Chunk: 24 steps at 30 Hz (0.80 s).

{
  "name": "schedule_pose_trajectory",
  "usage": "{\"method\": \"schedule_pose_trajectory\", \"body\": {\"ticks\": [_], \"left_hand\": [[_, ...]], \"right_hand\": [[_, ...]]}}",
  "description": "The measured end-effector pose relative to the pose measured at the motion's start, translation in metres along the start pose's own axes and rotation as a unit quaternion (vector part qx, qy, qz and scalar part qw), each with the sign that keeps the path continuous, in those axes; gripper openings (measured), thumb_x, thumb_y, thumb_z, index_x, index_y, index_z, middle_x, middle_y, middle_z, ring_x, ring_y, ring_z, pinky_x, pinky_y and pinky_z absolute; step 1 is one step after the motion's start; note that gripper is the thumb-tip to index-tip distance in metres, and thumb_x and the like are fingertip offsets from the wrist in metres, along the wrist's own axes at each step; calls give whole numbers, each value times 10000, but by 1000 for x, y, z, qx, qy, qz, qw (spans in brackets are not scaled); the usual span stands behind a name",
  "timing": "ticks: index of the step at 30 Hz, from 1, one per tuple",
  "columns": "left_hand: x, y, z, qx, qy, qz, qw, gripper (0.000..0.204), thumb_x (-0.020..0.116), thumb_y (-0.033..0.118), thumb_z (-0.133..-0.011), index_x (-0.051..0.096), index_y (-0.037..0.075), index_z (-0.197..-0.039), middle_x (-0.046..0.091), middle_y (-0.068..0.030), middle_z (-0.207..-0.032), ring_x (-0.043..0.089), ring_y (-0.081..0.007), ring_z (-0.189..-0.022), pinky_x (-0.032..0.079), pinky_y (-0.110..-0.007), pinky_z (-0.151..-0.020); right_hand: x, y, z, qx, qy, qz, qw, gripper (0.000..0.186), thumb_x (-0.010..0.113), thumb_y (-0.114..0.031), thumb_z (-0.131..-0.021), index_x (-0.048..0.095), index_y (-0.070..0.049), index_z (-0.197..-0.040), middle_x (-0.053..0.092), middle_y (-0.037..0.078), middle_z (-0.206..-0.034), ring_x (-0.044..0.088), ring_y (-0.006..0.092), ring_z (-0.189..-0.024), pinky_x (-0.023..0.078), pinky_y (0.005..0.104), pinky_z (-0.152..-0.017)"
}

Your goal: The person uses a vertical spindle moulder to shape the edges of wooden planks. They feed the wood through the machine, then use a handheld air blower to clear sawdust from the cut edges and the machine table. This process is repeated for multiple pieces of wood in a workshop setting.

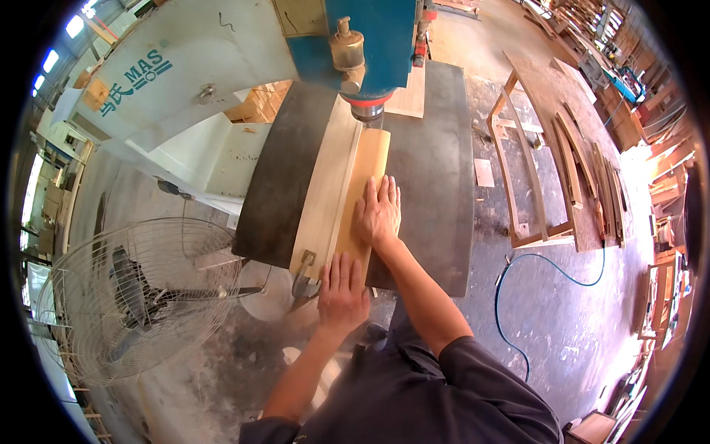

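Note:
A long yellowish wooden board (375, 153) lies on the dark machine table (433, 192), along a pale wooden fence (325, 177). My right hand (381, 211) lies flat on the board about halfway along, fingers stretched away from me. Nearer to me, my left hand (345, 294) rests at the board's near end with its fingers extended. The board's far end reaches the metal spindle (367, 111) under the blue machine head (370, 44). Where the spindle meets the wood, the cutter is not clearly visible. A metal clamp (307, 265) sits on the fence's near end, just left of my left hand.
A large wire-caged fan (148, 296) stands at the left, beside the machine's white body (185, 81). To the right, a wooden rack (551, 148) carries several loose strips. A blue hose (499, 296) curves over the floor.

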<state>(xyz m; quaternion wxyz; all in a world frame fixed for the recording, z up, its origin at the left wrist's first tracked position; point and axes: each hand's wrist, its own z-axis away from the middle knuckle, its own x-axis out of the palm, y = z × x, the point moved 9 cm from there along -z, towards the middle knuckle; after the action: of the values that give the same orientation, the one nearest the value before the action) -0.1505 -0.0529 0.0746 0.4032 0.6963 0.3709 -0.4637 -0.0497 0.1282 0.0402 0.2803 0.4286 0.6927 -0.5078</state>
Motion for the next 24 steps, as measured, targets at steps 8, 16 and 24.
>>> {"method": "schedule_pose_trajectory", "body": {"ticks": [8, 16, 24], "left_hand": [[3, -1, -8, -8, -10, -10, 1000, 765, 655, 272, -873, 445, -53, -1533, 411, -328, -1597, 347, -490, -1524, 235, -616, -1264], [7, -2, -16, -18, -25, -11, 999, 767, 663, 249, -887, 419, -53, -1548, 379, -324, -1622, 316, -488, -1543, 209, -604, -1276], [9, -2, -25, -22, -32, -6, 999, 769, 671, 255, -891, 415, -51, -1549, 365, -322, -1631, 305, -488, -1546, 208, -605, -1276]], "right_hand": [[1, 2, -6, 1, -12, 3, 1000, 610, 511, -302, -1037, 425, 22, -1547, 403, 384, -1571, 329, 518, -1515, 225, 551, -1282], [-1, 2, -14, -4, 0, 3, 1000, 593, 523, -296, -1048, 445, 33, -1536, 416, 389, -1552, 330, 520, -1508, 232, 558, -1277], [3, 6, -22, 7, -30, 6, 999, 602, 495, -302, -1057, 423, 26, -1557, 378, 375, -1587, 291, 505, -1534, 200, 544, -1291]]}}
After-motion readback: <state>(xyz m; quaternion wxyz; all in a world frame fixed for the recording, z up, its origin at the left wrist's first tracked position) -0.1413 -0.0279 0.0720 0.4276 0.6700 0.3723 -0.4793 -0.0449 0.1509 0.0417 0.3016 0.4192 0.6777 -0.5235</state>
